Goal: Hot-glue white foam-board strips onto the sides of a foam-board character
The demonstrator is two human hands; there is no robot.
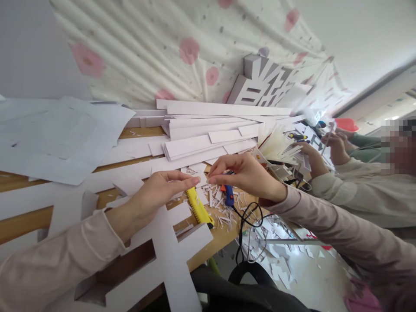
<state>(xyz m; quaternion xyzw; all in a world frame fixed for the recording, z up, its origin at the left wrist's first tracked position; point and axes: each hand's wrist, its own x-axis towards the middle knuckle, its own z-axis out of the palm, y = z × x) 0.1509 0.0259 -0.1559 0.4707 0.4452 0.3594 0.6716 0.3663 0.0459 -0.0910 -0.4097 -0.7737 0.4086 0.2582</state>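
Observation:
Both my hands hover over the workbench, their fingertips close together. My left hand (156, 193) pinches thumb against forefinger, just above the tip of a yellow utility knife (197, 204). Facing it, my right hand (242, 173) is likewise closed in a pinch; whatever either holds is too small to make out among the white scraps (212, 197) behind. A blue glue gun (229, 196) with a black cord lies below my right hand, partly hidden by it. Under my left forearm stretches a large white cut-out board structure (175, 260) with raised side walls.
Long white board strips (211, 141) are stacked at the back. White sheets (58, 138) lie at left. Finished-looking white block characters (263, 84) lean against a flowered curtain (136, 43). At right, a co-worker's hands (334, 145) work near a container of pale sticks (276, 145).

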